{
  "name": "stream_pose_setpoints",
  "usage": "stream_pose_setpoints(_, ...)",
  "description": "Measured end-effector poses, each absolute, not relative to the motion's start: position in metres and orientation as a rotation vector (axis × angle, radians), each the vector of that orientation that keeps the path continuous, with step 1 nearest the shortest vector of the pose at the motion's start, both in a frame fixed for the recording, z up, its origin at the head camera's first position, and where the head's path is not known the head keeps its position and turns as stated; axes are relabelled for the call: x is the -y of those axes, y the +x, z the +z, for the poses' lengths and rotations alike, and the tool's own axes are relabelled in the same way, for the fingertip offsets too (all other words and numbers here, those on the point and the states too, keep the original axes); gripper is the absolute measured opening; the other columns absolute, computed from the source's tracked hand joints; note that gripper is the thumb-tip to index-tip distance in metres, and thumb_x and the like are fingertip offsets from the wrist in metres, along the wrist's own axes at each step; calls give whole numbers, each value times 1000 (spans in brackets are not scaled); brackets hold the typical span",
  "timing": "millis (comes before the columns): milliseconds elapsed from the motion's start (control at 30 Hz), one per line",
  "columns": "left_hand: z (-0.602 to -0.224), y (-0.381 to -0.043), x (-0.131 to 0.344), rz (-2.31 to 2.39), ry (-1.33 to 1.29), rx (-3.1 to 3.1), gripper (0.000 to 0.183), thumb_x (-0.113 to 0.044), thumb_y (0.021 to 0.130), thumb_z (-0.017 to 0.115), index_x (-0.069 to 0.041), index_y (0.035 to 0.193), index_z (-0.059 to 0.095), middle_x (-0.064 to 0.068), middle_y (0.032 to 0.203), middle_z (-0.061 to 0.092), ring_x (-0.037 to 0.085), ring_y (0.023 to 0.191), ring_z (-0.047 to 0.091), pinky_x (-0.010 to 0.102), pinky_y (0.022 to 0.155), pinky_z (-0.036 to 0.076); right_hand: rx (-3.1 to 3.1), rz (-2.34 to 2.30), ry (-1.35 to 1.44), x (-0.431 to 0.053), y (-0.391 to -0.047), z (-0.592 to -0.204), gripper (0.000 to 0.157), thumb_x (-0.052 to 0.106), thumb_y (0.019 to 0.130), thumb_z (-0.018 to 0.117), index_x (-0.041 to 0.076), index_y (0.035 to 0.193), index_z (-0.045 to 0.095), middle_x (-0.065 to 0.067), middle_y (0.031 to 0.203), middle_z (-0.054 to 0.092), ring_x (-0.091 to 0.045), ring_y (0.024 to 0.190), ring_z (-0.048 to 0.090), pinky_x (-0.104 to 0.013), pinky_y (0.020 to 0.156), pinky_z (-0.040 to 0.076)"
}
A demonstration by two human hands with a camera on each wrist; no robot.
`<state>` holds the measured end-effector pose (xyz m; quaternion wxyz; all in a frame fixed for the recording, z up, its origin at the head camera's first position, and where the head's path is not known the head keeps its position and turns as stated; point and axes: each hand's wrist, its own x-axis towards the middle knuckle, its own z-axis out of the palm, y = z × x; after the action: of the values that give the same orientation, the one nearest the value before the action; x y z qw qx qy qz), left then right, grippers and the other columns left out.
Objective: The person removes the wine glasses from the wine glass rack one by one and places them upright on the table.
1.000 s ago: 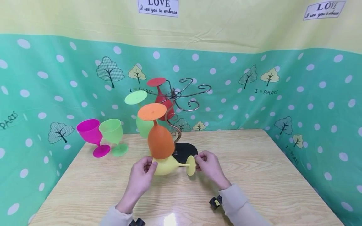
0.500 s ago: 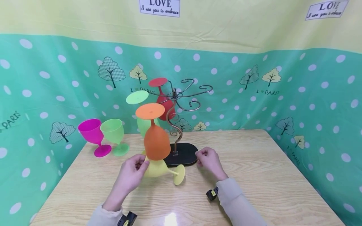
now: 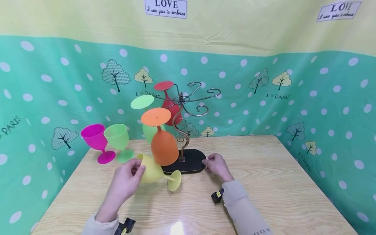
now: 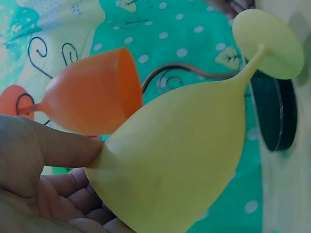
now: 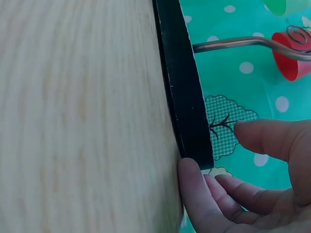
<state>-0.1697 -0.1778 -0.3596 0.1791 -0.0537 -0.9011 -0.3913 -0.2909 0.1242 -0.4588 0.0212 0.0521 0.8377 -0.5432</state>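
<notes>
My left hand (image 3: 126,176) pinches a yellow plastic goblet (image 3: 151,169) by its rim, thumb outside and fingers at the mouth. The goblet lies tilted sideways above the table, its foot pointing right. Behind it, an orange goblet (image 3: 164,147) hangs upside down from a metal scroll-armed rack (image 3: 185,132). My right hand (image 3: 217,166) is at the right end of the rack's black base (image 3: 192,160). In the right wrist view, one fingertip (image 5: 190,170) touches that base's end, while the thumb (image 5: 257,138) stays apart from it.
A red goblet (image 3: 168,109) and a light green goblet (image 3: 149,130) also hang inverted on the rack. Upright at the left stand a magenta goblet (image 3: 95,138) and another green goblet (image 3: 118,137). Patterned cloth (image 3: 235,75) encloses the wooden table (image 3: 258,182) behind and at the sides.
My left hand has carried the yellow goblet leftward, out from beneath the orange one, its foot dipping. The goblet's foot has moved away from my right hand, which stays near the base.
</notes>
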Motion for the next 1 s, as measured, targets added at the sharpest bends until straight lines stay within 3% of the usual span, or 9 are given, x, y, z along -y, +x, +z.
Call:
stream_pose_setpoints(233,-351,-160,182,-823,-224,2436,8,-1,80,60,1,87,63,5,72,60,16,66,54,34,60,45,-2549,-1723,191,-120,-296,-462,38,15,78,68,-7,106,51,-15,89,57,-25,71,62,-33,62,53)
stream_pose_setpoints(400,-351,-160,184,-666,-272,2284,10,3,76,63,6,85,62,12,75,60,25,67,57,43,58,47,-2605,-1660,227,-118,-299,-463,37,15,78,68,-5,106,54,-14,90,57,-22,67,61,-29,58,50)
stream_pose_setpoints(533,-351,-165,188,-604,-286,2177,14,7,73,63,9,87,62,17,76,60,30,69,55,43,58,46,-2612,-1659,223,-118,-300,-464,35,10,78,67,-4,107,55,-14,91,57,-19,67,60,-27,57,50)
stream_pose_setpoints(767,-354,-173,200,-522,-262,2085,17,8,72,63,7,88,63,19,76,59,33,68,46,43,63,33,-2641,-1653,201,-118,-301,-465,33,4,76,67,-4,106,55,-13,90,57,-18,68,59,-28,58,51)
stream_pose_setpoints(1000,-358,-182,216,-477,-197,2072,15,7,73,62,5,87,63,19,75,59,35,68,46,48,63,33,-2674,-1614,187,-117,-301,-466,33,5,75,69,-3,104,55,-11,89,57,-17,71,58,-28,61,50)
